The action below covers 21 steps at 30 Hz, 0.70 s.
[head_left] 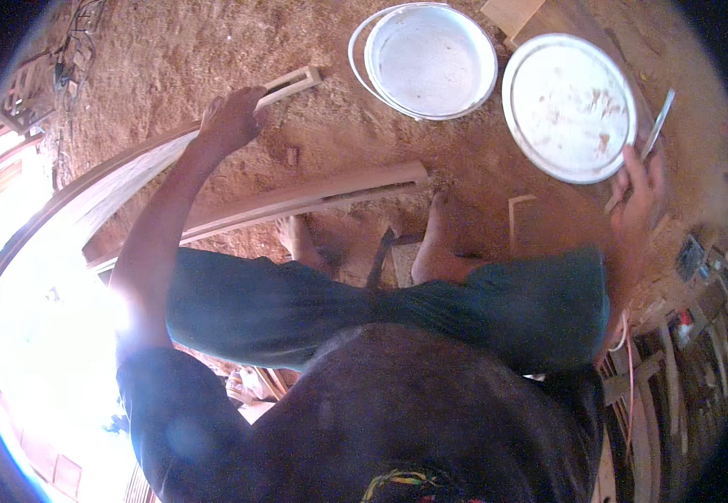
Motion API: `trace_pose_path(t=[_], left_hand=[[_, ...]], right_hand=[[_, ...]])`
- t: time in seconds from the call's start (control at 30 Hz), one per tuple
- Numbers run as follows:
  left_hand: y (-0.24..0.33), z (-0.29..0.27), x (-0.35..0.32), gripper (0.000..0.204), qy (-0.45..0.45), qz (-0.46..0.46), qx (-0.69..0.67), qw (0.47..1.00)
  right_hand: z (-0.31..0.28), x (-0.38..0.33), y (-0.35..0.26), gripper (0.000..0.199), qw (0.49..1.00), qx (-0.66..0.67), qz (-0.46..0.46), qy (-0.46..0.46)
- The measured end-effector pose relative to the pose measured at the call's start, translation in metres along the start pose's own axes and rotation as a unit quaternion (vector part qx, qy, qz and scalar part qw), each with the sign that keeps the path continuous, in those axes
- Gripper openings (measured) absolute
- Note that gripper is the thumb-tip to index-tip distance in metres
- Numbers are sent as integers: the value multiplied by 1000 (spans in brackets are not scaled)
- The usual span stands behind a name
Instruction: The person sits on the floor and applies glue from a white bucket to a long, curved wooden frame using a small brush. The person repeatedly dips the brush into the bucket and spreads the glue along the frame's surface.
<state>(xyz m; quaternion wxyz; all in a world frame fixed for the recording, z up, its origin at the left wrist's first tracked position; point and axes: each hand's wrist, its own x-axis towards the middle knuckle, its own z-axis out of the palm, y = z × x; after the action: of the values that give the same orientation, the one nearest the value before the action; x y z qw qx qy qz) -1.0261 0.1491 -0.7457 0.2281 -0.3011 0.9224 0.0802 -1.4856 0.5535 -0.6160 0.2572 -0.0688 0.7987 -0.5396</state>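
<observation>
My left hand (231, 121) is closed around a long wooden piece (290, 86) with a slotted end. Its length runs down to the left and appears bent toward the picture's rim. At the right, my right hand (637, 191) grips a thin, pale, flat-bladed tool (661, 121), pointing up. My fingers are beside the edge of a round white lid (569, 109), which has brownish smears on it. Left of the lid stands a white bucket (433, 63) with its handle hanging at the left side. Whether my fingers touch the lid, I cannot tell.
A second slotted wooden piece (314, 197) lies across the ground before my feet (439, 239). Sawdust-like brown ground (179, 59) spreads around. Several wood strips (674, 377) are piled at the lower right, and dark cables (75, 59) lie at the far left.
</observation>
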Motion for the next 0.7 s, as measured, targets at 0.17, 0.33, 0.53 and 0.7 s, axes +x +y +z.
trace_pose_path(t=[0.17, 0.33, 0.53, 0.7], left_hand=[[27, 12, -9, 42, -205, 76, -209, 953], [26, 2, -38, 43, -161, 124, -233, 951], [68, -61, -38, 51, -147, 43, -234, 960], [63, -80, -45, 53, -158, 61, -241, 956]], right_hand=[[-60, -56, 76, 22, 992, -42, 121, 13], [-59, -77, 123, 21, 976, 136, 115, 128], [-62, -72, 88, 26, 959, 227, 90, 146], [-97, -85, 145, 30, 960, 197, 126, 153]])
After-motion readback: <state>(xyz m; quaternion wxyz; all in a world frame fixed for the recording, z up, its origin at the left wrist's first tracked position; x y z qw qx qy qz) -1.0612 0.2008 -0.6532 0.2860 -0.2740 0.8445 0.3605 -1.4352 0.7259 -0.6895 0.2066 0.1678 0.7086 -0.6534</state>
